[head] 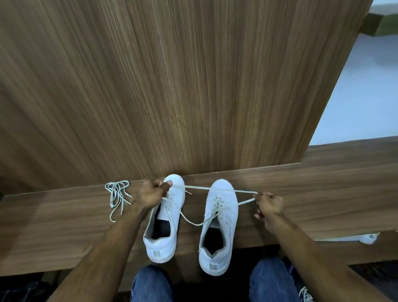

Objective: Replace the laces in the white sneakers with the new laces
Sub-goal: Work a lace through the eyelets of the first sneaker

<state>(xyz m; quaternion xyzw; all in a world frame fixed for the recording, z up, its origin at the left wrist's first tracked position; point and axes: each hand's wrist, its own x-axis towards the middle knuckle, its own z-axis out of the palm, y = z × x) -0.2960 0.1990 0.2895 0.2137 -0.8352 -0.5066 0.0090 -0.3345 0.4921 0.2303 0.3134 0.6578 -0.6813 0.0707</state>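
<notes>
The left hand (151, 194) is curled over the toe of the left white leather sneaker (166, 220), pinching a strand of the flat white lace (223, 190). The right hand (270, 203) pinches the same lace at its far loop, just right of the right white sneaker (218, 223). The lace runs taut between the hands, across the right sneaker's eyelets, and sags between the two shoes. Both sneakers stand upright, heels toward the person, on the brown wooden shelf (340, 186). A loose bundle of pale grey-white laces (118, 197) lies on the shelf left of the left hand.
</notes>
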